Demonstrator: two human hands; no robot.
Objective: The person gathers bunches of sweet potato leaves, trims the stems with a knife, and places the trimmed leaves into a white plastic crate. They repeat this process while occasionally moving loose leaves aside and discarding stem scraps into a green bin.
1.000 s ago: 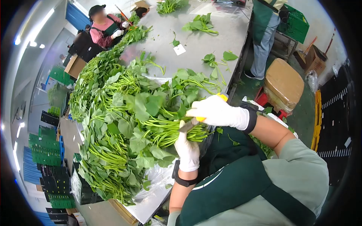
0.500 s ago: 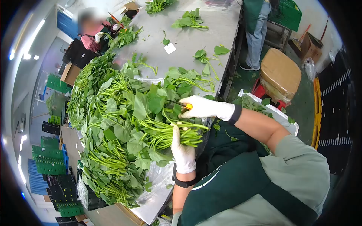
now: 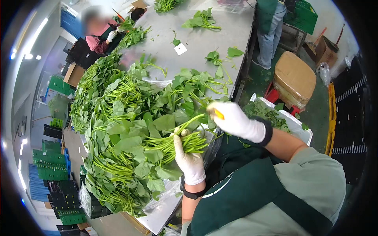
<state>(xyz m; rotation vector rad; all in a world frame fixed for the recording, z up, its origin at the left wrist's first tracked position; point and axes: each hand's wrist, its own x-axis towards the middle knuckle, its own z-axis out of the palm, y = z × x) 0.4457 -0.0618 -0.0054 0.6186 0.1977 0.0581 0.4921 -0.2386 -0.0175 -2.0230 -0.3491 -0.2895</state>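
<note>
Your right hand (image 3: pixel 238 122), wrapped round a yellow handle (image 3: pixel 219 114), has swung rightward, leaving your left hand's (image 3: pixel 189 163) grip alone clasping the stem bunch (image 3: pixel 193 143) above the table's (image 3: pixel 224 41) near side.

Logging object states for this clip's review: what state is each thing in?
Left hand: gloved, closed around a bunch of leafy stems
Bunch of leafy stems: gathered, stems roughly side by side
Right hand: gloved, closed on a yellow handle
Yellow handle: mostly hidden
Leafy pile: heaped
Metal table: partly covered
White card: lying flat
White container: open, holding greens
</note>
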